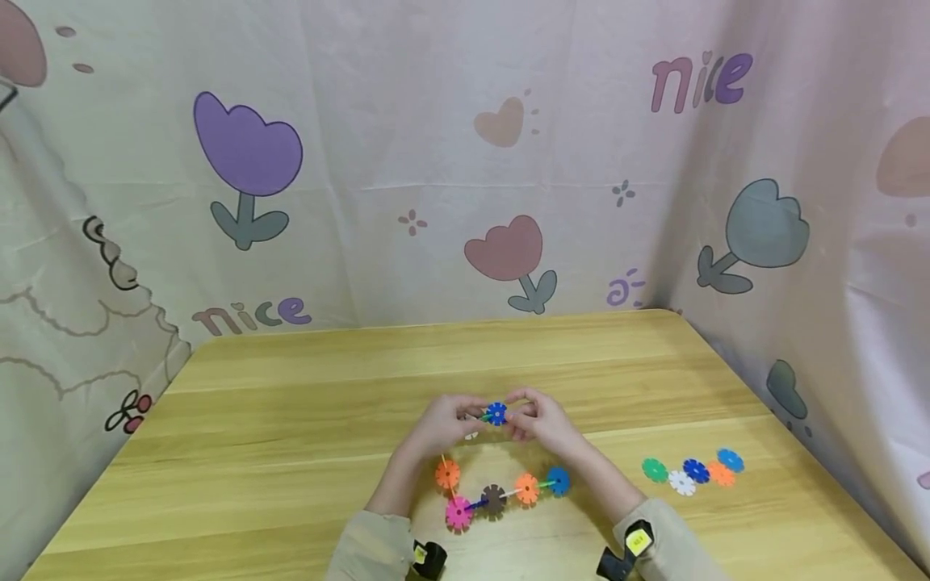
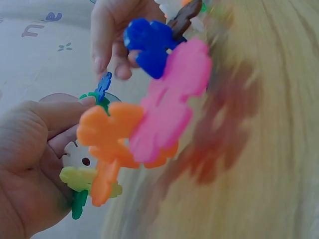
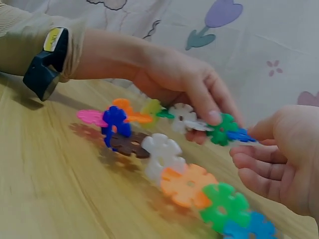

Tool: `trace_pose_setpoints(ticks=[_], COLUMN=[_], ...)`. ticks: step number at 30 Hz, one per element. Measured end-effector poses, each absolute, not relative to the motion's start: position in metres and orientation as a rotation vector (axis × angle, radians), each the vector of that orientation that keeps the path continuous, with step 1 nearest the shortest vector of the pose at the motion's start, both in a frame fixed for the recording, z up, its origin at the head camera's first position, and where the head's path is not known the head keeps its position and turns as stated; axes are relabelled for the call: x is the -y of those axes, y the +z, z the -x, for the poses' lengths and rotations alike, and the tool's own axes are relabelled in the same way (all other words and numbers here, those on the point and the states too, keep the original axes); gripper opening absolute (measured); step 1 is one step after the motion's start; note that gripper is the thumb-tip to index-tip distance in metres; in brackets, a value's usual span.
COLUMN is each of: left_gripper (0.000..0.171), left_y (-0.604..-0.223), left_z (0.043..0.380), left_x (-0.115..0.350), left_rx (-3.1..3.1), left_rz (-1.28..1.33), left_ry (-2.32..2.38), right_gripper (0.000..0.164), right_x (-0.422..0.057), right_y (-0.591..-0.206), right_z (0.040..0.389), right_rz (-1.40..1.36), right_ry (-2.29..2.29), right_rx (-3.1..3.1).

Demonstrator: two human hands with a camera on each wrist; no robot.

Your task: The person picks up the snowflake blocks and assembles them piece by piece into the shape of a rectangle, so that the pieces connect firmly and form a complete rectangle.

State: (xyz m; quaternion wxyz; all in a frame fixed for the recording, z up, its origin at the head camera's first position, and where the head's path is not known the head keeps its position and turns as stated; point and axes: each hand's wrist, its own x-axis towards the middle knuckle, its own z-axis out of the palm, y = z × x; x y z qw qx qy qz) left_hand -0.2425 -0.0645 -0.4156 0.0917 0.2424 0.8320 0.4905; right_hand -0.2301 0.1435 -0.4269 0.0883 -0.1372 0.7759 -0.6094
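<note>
A chain of slotted plastic snowflake discs curves over the table in front of me, in orange, pink, brown, white, green and blue. My left hand point(image 1: 438, 426) grips one end of it, with thumb and fingers at a green disc point(image 3: 223, 130) beside a white disc point(image 3: 181, 117). My right hand point(image 1: 546, 426) pinches the edge of a dark blue disc point(image 1: 497, 414), which sits in the green disc. Along the chain's near side are a pink disc point(image 1: 459, 513), a brown disc point(image 1: 493, 500) and an orange disc point(image 1: 526, 489). A lighter blue disc point(image 1: 559, 482) forms the other end.
Several loose discs lie right of the hands: a green one point(image 1: 655, 470), a white one point(image 1: 682, 483), a dark blue one point(image 1: 696, 471), an orange one and a light blue one point(image 1: 730, 461). A printed curtain point(image 1: 407, 161) hangs around the wooden table point(image 1: 291, 420).
</note>
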Motion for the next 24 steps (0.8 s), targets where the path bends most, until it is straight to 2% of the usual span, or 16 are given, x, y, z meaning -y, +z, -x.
trace_pose_setpoints(ticks=[11, 16, 24], left_gripper=[0.034, 0.032, 0.031], left_y=[-0.418, -0.418, -0.419], left_z=[0.243, 0.243, 0.244], left_x=[0.069, 0.070, 0.072], left_rx=[-2.438, -2.458, -2.457], left_rz=[-0.698, -0.773, -0.815], left_ry=[1.451, 1.426, 1.453], right_gripper=[0.037, 0.039, 0.040], right_x=[-0.221, -0.262, -0.311], right_y=[-0.422, -0.418, -0.410], right_z=[0.203, 0.182, 0.158], right_rz=[0.350, 0.213, 0.012], right_ry=[-1.770, -1.767, -1.373], right_rx=[-2.440, -2.545, -2.898])
